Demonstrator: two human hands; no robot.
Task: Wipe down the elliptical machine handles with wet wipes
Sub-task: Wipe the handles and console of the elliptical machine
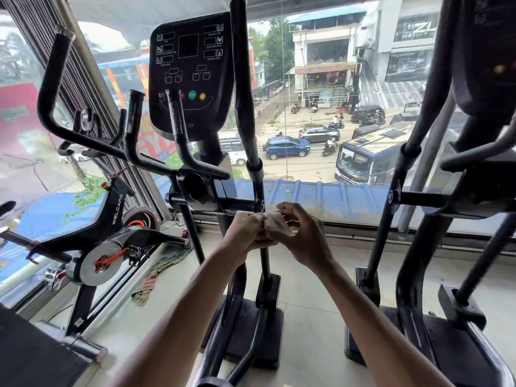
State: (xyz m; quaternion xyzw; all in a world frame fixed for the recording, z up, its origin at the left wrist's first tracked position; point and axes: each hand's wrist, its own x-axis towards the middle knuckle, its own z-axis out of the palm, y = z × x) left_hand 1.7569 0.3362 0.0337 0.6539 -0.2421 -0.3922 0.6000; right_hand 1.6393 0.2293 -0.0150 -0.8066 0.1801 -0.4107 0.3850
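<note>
A small whitish wet wipe (pixel 275 224) is held between both hands, low in front of the elliptical machine. My left hand (pixel 247 231) is curled into a fist gripping its left edge. My right hand (pixel 303 236) pinches its right side with bent fingers. The elliptical's tall right moving handle (pixel 245 88) rises just behind the hands. Its left moving handle (pixel 53 76) curves up at far left. Two short fixed handles (pixel 134 121) (pixel 177 127) stand below the black console (pixel 191 71). Neither hand touches a handle.
A second elliptical (pixel 418 152) stands close on the right. A spin bike (pixel 111 236) sits at the left by the window. A large glass window (pixel 307 107) with a street beyond lies ahead. Foot pedals (pixel 251 331) are below my arms.
</note>
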